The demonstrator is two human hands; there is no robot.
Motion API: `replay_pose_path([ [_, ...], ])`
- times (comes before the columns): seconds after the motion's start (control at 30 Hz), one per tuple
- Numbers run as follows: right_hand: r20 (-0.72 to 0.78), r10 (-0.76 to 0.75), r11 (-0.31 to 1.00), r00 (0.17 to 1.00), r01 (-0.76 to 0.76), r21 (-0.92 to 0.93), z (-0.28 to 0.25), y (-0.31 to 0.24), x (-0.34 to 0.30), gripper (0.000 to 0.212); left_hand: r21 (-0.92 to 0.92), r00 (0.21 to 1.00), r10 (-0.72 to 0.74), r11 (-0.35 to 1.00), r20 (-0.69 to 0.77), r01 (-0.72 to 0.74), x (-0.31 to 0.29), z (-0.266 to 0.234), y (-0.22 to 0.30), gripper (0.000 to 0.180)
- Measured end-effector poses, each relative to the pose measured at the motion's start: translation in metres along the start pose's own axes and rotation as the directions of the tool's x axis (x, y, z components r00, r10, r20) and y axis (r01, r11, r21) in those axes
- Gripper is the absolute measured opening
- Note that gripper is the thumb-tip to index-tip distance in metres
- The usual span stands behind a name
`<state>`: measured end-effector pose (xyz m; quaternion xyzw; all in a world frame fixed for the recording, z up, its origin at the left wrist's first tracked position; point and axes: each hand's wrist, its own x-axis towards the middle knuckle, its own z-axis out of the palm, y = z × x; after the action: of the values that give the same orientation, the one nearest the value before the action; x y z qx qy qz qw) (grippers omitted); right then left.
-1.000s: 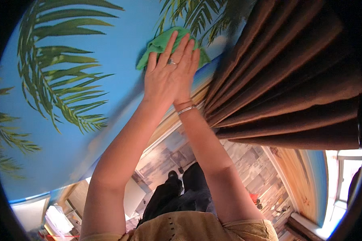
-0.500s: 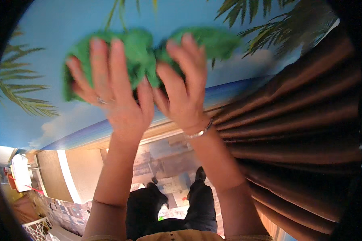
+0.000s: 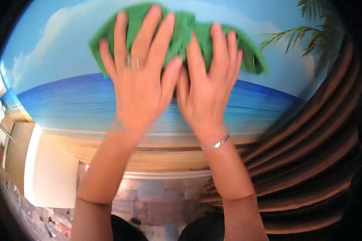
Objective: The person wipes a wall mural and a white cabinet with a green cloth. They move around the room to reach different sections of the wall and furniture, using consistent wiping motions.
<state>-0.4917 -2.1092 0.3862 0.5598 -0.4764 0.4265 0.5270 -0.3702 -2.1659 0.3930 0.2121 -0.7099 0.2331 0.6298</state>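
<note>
A green cloth (image 3: 184, 26) is spread over a wall painted as a beach scene (image 3: 68, 100). My left hand (image 3: 139, 86) lies on its left part, fingers stretched and spread, a ring on one finger. On the cloth's right part rests my right hand (image 3: 209, 90), also with fingers stretched out, a silver bracelet at the wrist. Both palms face the wall and press the cloth against it. The thumbs come close together at the cloth's lower edge. The cloth's underside is hidden, and the fingertips are slightly blurred.
A dark brown pleated curtain (image 3: 309, 160) hangs along the right side. At the lower left stands a white and beige piece of furniture (image 3: 52, 168). Below the wall's white skirting (image 3: 165, 175) lies a patchwork-patterned floor (image 3: 157, 201).
Both hands and the cloth stand higher and further right in the picture, while the view has shifted and straightened. More of the painted sea and sand shows. Both hands stay on the cloth.
</note>
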Motion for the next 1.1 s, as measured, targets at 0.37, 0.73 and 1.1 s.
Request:
replay_pose_path([
  [0.37,-0.073,0.122,0.985,0.99,-0.13,-0.115,0.004,-0.007,-0.083,0.043,-0.112,0.994,0.101,0.989,0.028,-0.098,-0.047,0.013,0.021,0.056],
  [0.73,-0.156,0.035,0.991,0.987,-0.055,-0.122,-0.001,0.007,-0.03,0.042,-0.139,0.992,0.068,0.987,-0.109,-0.083,-0.007,0.014,0.024,0.058],
  [1.1,-0.019,-0.156,0.974,0.988,0.151,-0.171,0.028,-0.077,0.027,0.044,0.017,0.964,-0.104,0.994,-0.245,0.112,-0.011,-0.033,-0.061,0.052],
])
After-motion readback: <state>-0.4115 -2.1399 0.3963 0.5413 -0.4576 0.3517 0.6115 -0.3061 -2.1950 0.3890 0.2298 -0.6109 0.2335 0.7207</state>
